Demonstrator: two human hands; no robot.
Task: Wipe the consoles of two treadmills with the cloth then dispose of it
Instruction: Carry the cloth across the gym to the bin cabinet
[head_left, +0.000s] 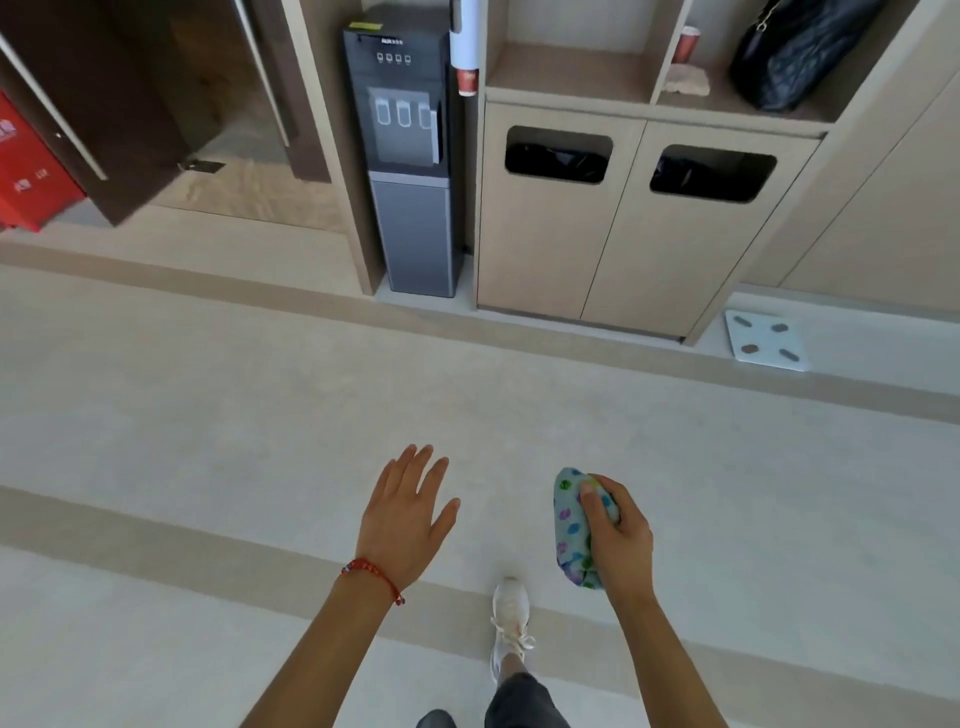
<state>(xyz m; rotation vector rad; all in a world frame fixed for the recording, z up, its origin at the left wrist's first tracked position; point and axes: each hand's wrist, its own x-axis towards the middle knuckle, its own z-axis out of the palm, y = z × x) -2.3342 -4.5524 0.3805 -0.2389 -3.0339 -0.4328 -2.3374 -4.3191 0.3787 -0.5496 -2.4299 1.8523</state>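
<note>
A person crosses a pale floor (208, 415) toward a built-in cabinet whose two waste openings, the left opening (558, 155) and the right opening (712, 173), sit at the far right beside a dark water dispenser (410, 156). The cloth (571, 525), a dotted pale-green bundle, is low in the near right of the scene, gripped by the right hand (618, 535), thumb and fingers curled round its wadded middle. The left hand (405, 514) is empty, fingers spread wide and straight. The cloth looks soft, light and limp, likely to unfurl if held by a corner, so a bunched grip around its bulk seems best for dropping it through an opening.
</note>
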